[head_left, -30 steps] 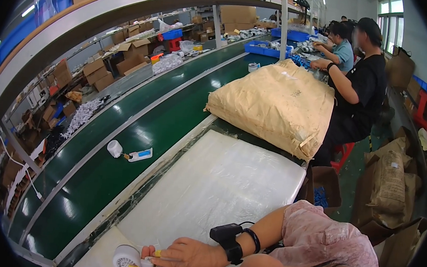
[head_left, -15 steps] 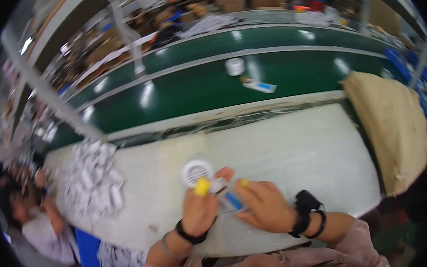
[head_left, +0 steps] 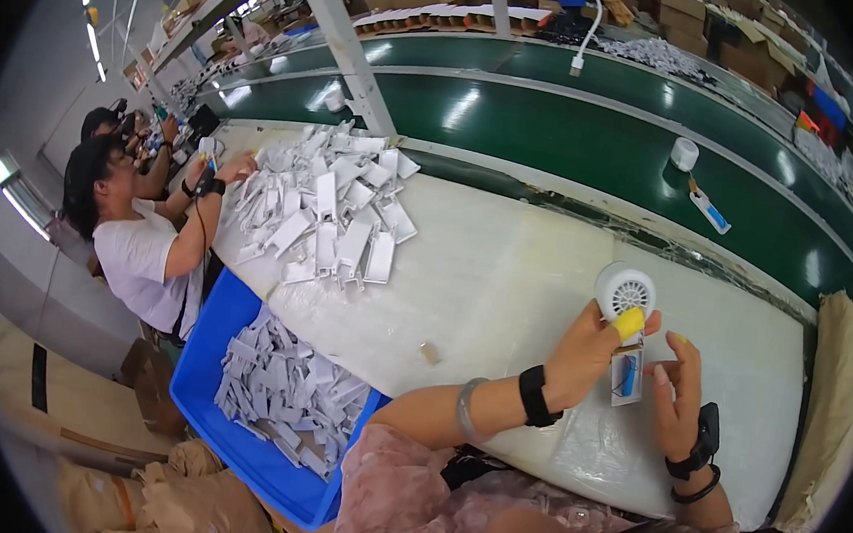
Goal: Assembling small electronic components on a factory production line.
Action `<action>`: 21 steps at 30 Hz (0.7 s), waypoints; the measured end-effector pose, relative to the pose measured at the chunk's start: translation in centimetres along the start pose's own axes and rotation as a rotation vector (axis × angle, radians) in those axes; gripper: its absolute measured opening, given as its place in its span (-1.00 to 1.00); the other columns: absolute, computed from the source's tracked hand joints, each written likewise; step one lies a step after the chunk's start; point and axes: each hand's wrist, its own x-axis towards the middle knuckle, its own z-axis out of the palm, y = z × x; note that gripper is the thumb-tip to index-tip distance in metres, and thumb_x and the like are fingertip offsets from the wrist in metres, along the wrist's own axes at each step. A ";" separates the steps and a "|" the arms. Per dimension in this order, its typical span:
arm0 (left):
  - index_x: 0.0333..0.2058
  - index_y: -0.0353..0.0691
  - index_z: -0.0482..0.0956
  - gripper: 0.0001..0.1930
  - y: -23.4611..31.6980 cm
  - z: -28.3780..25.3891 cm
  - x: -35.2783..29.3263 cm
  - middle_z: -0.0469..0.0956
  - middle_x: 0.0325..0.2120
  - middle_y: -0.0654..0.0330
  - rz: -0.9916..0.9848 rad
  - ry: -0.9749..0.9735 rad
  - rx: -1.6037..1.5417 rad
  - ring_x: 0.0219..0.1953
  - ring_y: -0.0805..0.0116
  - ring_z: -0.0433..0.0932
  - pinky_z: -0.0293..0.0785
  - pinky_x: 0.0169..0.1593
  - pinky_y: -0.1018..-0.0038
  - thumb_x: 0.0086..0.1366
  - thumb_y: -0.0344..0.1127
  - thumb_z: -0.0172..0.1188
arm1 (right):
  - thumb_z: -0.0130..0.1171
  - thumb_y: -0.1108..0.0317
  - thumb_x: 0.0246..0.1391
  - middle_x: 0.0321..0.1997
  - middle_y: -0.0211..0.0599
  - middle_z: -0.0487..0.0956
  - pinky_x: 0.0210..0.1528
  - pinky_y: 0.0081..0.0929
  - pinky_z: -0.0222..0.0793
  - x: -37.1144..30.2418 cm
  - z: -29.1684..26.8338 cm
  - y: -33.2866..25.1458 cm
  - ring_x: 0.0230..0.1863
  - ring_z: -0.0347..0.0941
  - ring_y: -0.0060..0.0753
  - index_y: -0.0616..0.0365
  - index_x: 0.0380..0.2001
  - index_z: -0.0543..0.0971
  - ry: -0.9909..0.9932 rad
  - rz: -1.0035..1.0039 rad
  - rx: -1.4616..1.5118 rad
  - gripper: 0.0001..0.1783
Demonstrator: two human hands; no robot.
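Grips a small white fan (head_left: 626, 290) in the left hand (head_left: 580, 357), over the right-hand part of the table (head_left: 492, 262), with a yellow cover (head_left: 628, 323) on the thumb just below the round grille. Points the handle (head_left: 625, 393) back toward the body, its casing open around a blue piece (head_left: 628, 374). Holds the right hand (head_left: 679, 412) just right of the handle, fingers parted and loosely bent; cannot tell whether touching the casing. Wears a black band (head_left: 537, 395) and a pale bangle (head_left: 469, 410) on the left arm, and a black device (head_left: 706, 437) on the right wrist. Has a small tan scrap (head_left: 429, 353) to the left on the table, then a large heap of white pieces (head_left: 327, 199) beyond it, and a blue bin (head_left: 260, 476) of similar parts (head_left: 287, 386) beside the near edge. Faces a green belt (head_left: 548, 126) across the table, with a second fan (head_left: 684, 154) lying on it. Has a tan sack (head_left: 837, 399) at far right and, at left, a co-worker (head_left: 153, 245) in a white shirt, with one hand at the heap's edge.
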 end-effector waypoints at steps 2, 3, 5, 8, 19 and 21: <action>0.13 -0.35 0.21 -0.64 -0.2 -0.1 0.2 0.45 0.03 0.02 0.028 -0.004 -0.067 0.13 0.23 0.43 0.41 0.14 0.36 0.43 -0.33 -0.11 | -0.08 0.52 0.21 0.24 -0.06 0.20 -0.03 -0.45 0.37 0.3 -0.4 -0.1 -0.16 0.48 -0.38 0.31 0.23 0.20 0.052 -0.016 0.008 -0.50; 0.13 -0.35 0.21 -0.64 -0.5 -0.2 0.3 0.45 0.02 0.03 0.019 0.011 -0.058 0.12 0.24 0.44 0.42 0.12 0.38 0.43 -0.32 -0.10 | -0.07 0.54 0.20 0.24 -0.08 0.20 -0.01 -0.46 0.36 0.5 -0.7 -0.5 -0.14 0.47 -0.40 0.29 0.23 0.20 0.062 0.009 0.027 -0.49; 0.11 -0.34 0.23 -0.62 -0.7 -0.4 0.7 0.48 -0.02 0.05 0.015 0.035 -0.072 0.07 0.27 0.48 0.44 0.07 0.43 0.41 -0.29 -0.04 | -0.07 0.55 0.20 0.24 -0.09 0.20 0.00 -0.46 0.35 1.5 -1.2 -1.4 -0.13 0.47 -0.40 0.28 0.24 0.20 0.068 -0.015 0.015 -0.48; 0.10 -0.33 0.25 -0.61 -0.6 -0.5 0.7 0.49 -0.04 0.07 0.060 0.001 -0.044 0.05 0.30 0.49 0.43 0.07 0.44 0.39 -0.27 0.00 | -0.07 0.53 0.20 0.30 -0.15 0.22 0.06 -0.44 0.32 2.4 -2.1 -3.3 -0.09 0.43 -0.42 0.24 0.25 0.20 0.072 -0.033 -0.029 -0.47; -0.09 -0.30 0.40 -0.68 -0.5 -0.6 1.3 0.52 -0.20 0.19 0.074 0.069 -0.053 -0.14 0.41 0.52 0.44 -0.05 0.50 0.22 -0.29 0.15 | 0.04 0.58 0.07 0.23 -0.05 0.28 0.08 -0.37 0.30 6.3 2.5 -10.2 0.05 0.38 -0.32 0.24 0.08 0.39 -0.156 -0.383 -0.272 -0.55; -0.12 -0.29 0.43 -0.71 -0.1 -0.7 0.8 0.52 -0.23 0.21 0.193 -0.031 -0.059 -0.17 0.42 0.51 0.44 -0.09 0.50 0.21 -0.30 0.14 | 0.04 0.58 0.06 0.23 -0.04 0.28 0.08 -0.37 0.30 6.6 4.1 -11.3 0.05 0.37 -0.30 0.23 0.05 0.42 -0.181 -0.438 -0.319 -0.58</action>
